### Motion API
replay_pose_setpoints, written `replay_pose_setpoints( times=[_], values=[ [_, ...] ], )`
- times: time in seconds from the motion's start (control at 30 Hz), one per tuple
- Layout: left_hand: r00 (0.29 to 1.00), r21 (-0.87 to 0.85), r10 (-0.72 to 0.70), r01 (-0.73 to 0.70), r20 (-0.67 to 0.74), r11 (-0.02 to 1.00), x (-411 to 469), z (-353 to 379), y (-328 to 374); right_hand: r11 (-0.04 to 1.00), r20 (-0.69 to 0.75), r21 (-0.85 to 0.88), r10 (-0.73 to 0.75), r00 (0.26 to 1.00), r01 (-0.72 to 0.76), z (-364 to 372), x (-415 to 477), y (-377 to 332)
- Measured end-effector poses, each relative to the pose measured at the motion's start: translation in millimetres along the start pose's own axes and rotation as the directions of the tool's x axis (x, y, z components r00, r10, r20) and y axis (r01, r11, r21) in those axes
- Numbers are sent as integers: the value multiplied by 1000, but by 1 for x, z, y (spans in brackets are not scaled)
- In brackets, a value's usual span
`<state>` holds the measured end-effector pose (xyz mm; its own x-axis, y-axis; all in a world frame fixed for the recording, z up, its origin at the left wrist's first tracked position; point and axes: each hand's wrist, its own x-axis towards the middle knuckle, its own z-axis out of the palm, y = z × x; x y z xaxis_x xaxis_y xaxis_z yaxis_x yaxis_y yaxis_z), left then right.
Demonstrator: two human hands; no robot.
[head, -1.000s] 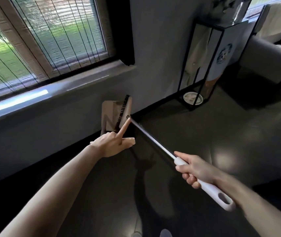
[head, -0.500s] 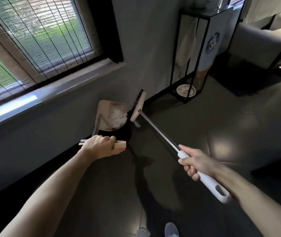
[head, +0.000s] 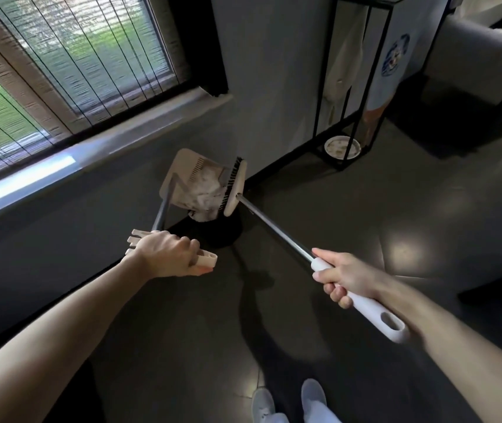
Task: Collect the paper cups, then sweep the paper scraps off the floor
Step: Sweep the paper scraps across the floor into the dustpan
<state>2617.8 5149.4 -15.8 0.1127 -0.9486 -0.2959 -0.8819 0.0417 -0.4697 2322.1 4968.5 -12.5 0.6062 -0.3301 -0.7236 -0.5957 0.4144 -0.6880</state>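
While gripping the dustpan (head: 182,163) by the handle in the left hand (head: 167,254) and the broom (head: 236,190) in the right hand (head: 344,276), treat paper scraps (head: 204,193) heaped in the tilted pan as light, loose, spill-prone.

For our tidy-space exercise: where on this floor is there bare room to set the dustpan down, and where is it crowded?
Bare floor lies right of the broom shaft, between the black stand and the shoes. Crowded: by the wall below the sill, where dustpan, broom head and black bin bunch together.
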Motion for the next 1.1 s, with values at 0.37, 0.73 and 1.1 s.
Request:
replay_pose_setpoints(
  times=[0.37,0.73,1.1],
  values=[
    [998,-46,4,-6,-55,999,17,25,32,999,1,14,30,1000,-30,4,-4,5],
    [991,-9,28,-29,-128,1000,6,7,13,1000,-4,-2,17,1000,-17,-3,-10,1],
    [986,-84,-82,70,-145,994,3,-5,0,999,4,-8,48,999,-48,2,-10,9]
  ],
)
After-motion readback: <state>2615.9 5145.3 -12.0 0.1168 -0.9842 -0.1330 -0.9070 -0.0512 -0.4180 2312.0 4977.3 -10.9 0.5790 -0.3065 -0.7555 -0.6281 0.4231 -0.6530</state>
